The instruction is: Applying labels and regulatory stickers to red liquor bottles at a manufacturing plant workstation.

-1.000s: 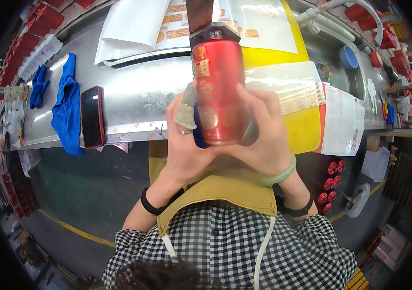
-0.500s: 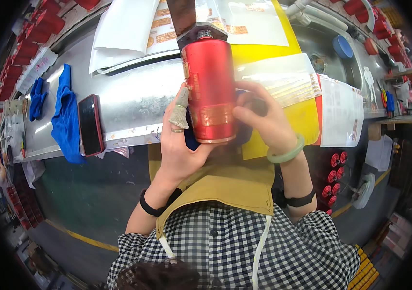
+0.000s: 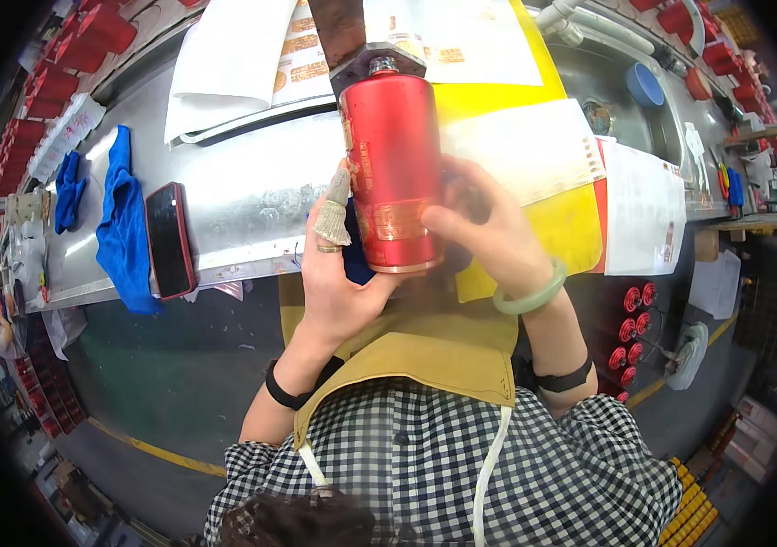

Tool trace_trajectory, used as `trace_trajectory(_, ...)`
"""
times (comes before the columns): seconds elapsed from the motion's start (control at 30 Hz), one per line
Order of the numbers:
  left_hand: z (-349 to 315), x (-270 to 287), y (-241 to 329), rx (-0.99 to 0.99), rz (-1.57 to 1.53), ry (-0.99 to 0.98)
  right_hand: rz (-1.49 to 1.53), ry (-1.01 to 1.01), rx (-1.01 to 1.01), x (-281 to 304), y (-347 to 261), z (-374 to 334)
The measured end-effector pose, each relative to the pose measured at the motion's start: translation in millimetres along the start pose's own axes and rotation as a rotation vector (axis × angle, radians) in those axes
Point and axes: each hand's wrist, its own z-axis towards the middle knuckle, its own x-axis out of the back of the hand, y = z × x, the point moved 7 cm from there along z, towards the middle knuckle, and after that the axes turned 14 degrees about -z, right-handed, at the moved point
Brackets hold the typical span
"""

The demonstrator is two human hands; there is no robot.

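Observation:
A glossy red bottle [image 3: 396, 164] with gold decals lies in front of me, its neck against a dark metal holder [image 3: 377, 60] and its base toward me. My left hand [image 3: 341, 287] is closed round the bottle's left side and base. On one of its fingers sits a grey-white cloth finger cover [image 3: 334, 214]. My right hand [image 3: 498, 232], with a pale green bangle [image 3: 534, 290] at the wrist, grips the right side. Its thumb presses at the edge of a gold label band [image 3: 395, 220] near the base. The right fingertips are partly hidden behind the bottle.
Decal sheets [image 3: 488, 55] lie on a yellow board [image 3: 571, 214] beyond the bottle. A printed paper [image 3: 643, 210] is at the right. Left on the metal bench [image 3: 252, 182] are a phone [image 3: 169, 239] and a blue cloth [image 3: 124, 228]. A blue bowl [image 3: 645, 85] stands far right.
My right thumb has slid left onto the gold label band, and the right hand has shifted slightly left with it. The bottle stays at the holder, my left hand still round it.

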Motion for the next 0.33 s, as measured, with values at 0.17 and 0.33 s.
trace_trajectory(0.17,0.8,0.5,1.1,-0.008,0.025,0.000,0.019,-0.005,-0.002,1.5,-0.4,-0.6)
trace_trajectory(0.33,1.2,2.5,13.6,-0.058,0.095,-0.009,0.051,-0.012,-0.089,6.4,-2.9,-3.9)
